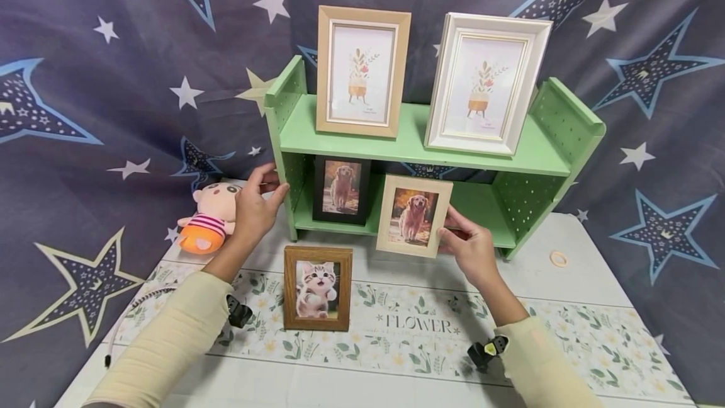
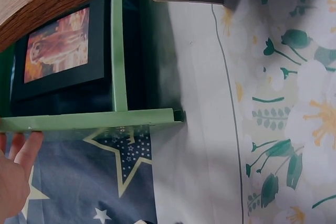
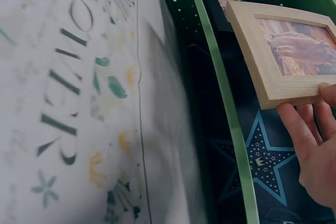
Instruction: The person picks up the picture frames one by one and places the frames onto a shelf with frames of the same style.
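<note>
My right hand (image 1: 474,252) grips the right edge of a pale wood picture frame (image 1: 382,219) with a dog photo, thumb in front and fingers behind. In the right wrist view, that frame (image 3: 262,77) is held at the shelf's lower opening. My left hand (image 1: 256,206) touches the outer side of the green shelf's left panel (image 1: 286,200); its fingertips (image 2: 32,142) meet the panel in the left wrist view. On the lower level stands a black picture frame (image 1: 364,197) with a dog photo. A brown wood frame (image 1: 317,254) with a kitten photo stands on the table in front.
Atop the green shelf (image 1: 416,143) stand a tan frame (image 1: 362,16) and a white frame (image 1: 498,22) with plant prints. A plush doll (image 1: 202,241) sits left of the shelf. A small ring (image 1: 558,253) lies at right, and a cord (image 1: 116,320) at left.
</note>
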Available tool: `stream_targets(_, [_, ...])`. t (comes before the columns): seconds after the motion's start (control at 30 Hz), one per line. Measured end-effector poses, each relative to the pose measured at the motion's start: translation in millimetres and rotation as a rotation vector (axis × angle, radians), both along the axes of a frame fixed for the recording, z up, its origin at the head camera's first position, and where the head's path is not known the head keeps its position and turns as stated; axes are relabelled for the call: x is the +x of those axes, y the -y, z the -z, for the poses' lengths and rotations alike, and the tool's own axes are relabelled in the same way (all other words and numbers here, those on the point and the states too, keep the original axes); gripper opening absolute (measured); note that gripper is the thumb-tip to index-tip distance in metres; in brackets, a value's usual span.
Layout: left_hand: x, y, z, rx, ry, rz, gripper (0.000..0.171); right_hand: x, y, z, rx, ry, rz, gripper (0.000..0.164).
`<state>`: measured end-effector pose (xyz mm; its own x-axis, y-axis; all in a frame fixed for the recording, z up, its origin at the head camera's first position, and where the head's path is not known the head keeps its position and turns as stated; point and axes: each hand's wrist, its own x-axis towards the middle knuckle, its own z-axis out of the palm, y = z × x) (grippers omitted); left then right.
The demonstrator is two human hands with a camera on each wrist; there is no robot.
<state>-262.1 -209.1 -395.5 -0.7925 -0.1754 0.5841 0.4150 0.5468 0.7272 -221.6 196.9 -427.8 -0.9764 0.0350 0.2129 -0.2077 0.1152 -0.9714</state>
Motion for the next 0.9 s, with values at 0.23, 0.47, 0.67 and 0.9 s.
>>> stream_targets(0.23, [0.0,-0.5,-0.2,0.0,0.001,-0.004,0.045,-16.5,6.2,3.4,0.004,0.036,0.023,0.055])
stream_targets(0.47, [0.7,-1.0,-0.1,0.003,0.005,-0.002,0.045,-29.6,8.9,8.5,0.04,0.047,0.036,0.054])
stream_targets(0.67, [0.9,-1.5,-0.7,0.004,-0.003,-0.006,0.045,-41.8,9.4,7.8,0.06,0.033,0.04,0.052])
stream_targets(0.9, [1.6,-1.6,-1.0,0.003,0.01,-0.005,0.045,-56.6,10.7,8.8,0.039,0.076,0.047,0.053])
